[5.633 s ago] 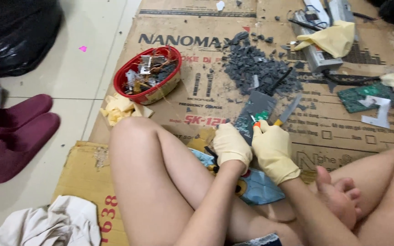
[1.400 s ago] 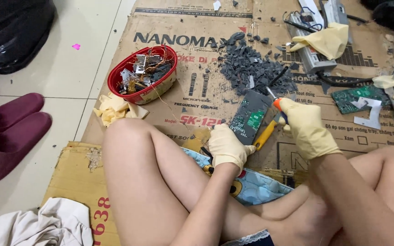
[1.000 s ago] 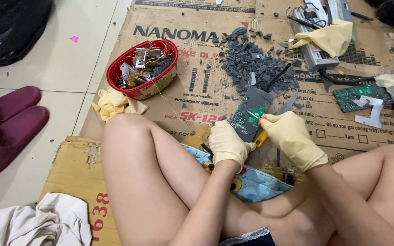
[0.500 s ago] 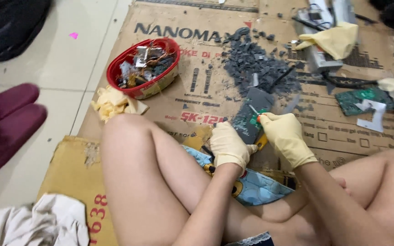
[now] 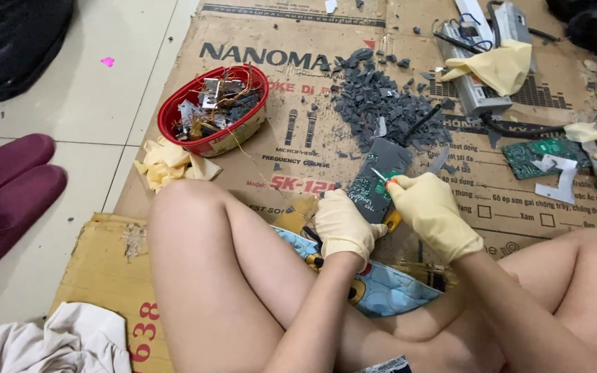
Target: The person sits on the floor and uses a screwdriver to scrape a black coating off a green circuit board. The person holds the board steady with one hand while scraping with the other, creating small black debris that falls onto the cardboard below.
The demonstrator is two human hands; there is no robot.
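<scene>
Circuit board (image 5: 376,181) gripped between left hand (image 5: 343,228) and right hand (image 5: 431,213)

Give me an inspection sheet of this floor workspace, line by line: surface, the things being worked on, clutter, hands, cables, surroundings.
Surface: flattened cardboard on a pale tiled floor.
Job's things: circuit board, tilted, held over the cardboard; a tool tip rests on it.
Clutter: red basket of metal scrap; pile of dark chips; second green board; loose yellow gloves.
Hands: left hand gloved, grips the board's lower edge; right hand gloved, holds the tool.
Cables: black cable beside a grey metal unit.
Surroundings: maroon slippers, black bag, white cloth.
</scene>
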